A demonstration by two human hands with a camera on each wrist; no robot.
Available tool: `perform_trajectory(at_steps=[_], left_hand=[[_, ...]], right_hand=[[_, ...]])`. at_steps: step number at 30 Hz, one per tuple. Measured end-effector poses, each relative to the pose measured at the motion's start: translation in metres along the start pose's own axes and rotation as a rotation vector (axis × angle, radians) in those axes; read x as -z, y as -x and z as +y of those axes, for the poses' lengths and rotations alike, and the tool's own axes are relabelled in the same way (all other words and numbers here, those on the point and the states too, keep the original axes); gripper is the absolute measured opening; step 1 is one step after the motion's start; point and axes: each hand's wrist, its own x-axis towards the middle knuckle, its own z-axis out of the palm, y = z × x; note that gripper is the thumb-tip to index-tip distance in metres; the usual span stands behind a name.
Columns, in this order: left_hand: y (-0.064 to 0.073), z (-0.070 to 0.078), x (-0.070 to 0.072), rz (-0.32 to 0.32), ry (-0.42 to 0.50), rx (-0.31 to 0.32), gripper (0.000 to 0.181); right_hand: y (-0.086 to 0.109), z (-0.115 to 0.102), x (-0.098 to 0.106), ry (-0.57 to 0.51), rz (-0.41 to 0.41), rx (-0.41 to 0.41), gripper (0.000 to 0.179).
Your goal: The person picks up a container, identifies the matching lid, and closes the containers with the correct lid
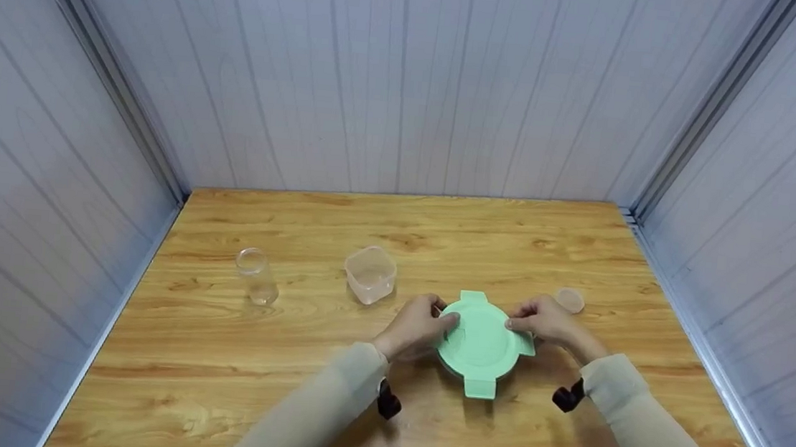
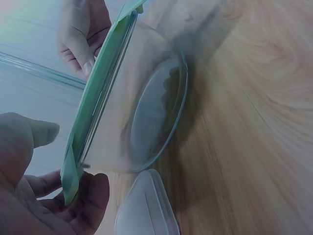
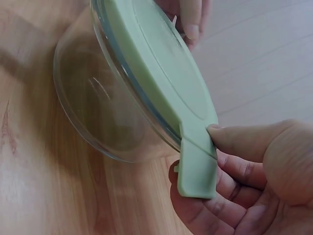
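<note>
A round glass food container stands on the wooden table with a light green lid on top. The lid has locking flaps around its rim, some sticking outward. My left hand is at the lid's left side; its fingers curl under a flap, and in the left wrist view the thumb is above it. On the opposite side my right hand pinches another flap, thumb on top and fingers beneath. Through the clear wall no contents can be made out.
A clear glass jar stands at the left of the table. Nearer the middle is a translucent squarish cup. Just beyond my right hand lies a small round translucent disc. Pale panel walls enclose the back and both sides.
</note>
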Motion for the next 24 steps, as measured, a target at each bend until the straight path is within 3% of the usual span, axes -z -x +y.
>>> perform_trajectory(at_steps=[7, 15, 24], left_hand=[[-0.010, 0.005, -0.012, -0.010, 0.073, 0.058, 0.043], [-0.023, 0.007, -0.022, 0.058, -0.122, 0.063, 0.059], [-0.027, 0.002, -0.028, 0.096, -0.113, 0.052, 0.052]], right_hand=[[0.001, 0.004, 0.000, -0.011, 0.008, 0.012, 0.017], [0.002, 0.003, 0.000, -0.022, 0.006, 0.016, 0.022], [0.004, 0.004, -0.004, 0.001, 0.053, 0.053, 0.020]])
